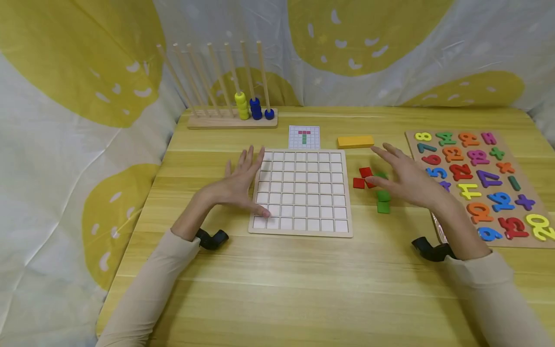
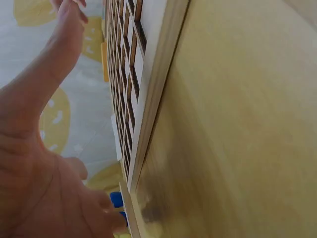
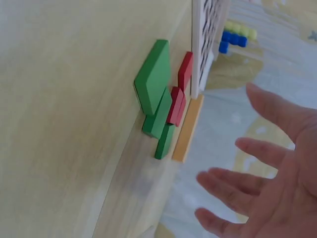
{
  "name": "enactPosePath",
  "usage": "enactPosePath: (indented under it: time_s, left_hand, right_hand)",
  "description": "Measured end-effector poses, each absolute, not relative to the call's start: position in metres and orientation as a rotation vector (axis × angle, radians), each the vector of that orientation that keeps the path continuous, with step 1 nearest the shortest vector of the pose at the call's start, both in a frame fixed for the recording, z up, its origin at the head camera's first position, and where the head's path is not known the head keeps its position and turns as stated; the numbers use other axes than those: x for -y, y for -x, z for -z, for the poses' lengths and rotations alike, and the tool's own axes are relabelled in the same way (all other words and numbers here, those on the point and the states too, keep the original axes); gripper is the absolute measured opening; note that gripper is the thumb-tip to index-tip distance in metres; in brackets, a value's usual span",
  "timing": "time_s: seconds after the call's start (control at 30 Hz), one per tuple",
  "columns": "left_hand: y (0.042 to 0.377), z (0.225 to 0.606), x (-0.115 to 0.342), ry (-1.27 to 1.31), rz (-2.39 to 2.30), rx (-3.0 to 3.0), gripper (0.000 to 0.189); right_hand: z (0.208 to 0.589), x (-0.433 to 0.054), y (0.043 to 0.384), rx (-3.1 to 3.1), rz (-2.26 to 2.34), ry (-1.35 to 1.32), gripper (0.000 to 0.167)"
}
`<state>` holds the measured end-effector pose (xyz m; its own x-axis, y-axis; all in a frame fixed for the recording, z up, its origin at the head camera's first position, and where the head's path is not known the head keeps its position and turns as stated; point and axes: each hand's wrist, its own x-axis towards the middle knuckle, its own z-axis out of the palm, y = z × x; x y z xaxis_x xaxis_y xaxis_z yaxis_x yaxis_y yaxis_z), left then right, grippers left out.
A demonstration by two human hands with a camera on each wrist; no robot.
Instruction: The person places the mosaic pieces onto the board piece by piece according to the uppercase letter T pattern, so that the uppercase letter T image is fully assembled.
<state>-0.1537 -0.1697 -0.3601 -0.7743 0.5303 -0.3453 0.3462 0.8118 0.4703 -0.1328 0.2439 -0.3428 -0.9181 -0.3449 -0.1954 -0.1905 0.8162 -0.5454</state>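
A wooden grid board (image 1: 303,233) with white square cells lies in the middle of the table. My left hand (image 1: 236,187) spreads its fingers over the board's left side, thumb above the lower-left cells; it holds nothing. In the left wrist view this hand (image 2: 54,188) is beside the board's raised frame (image 2: 158,74). To the right of the board, my right hand (image 1: 405,180) hovers with spread fingers and nothing in its grasp. Below and left of it lie red square tiles (image 1: 358,183) and green square tiles (image 1: 383,207), some overlapping. The right wrist view shows a green tile (image 3: 152,79) leaning on another.
A pattern card (image 1: 297,141) with a red and green T touches the board's far edge. Nearby lies a yellow-orange block (image 1: 355,141). A peg abacus (image 1: 231,123) with yellow and blue beads stands at the back left. At right is a number puzzle board (image 1: 498,144).
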Motion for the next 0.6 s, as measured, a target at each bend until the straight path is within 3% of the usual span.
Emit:
enactPosePath:
  time_s: [0.33, 0.6]
  left_hand:
    - [0.151, 0.365, 0.174, -0.654, -0.515, -2.404, 0.165]
    - [0.148, 0.368, 0.176, -0.647, -0.512, -2.394, 0.167]
  right_hand:
    - [0.351, -0.256, 0.142, -2.713, 0.917, 0.295, 0.056]
    - [0.357, -0.252, 0.145, -2.605, 0.945, 0.142, 0.052]
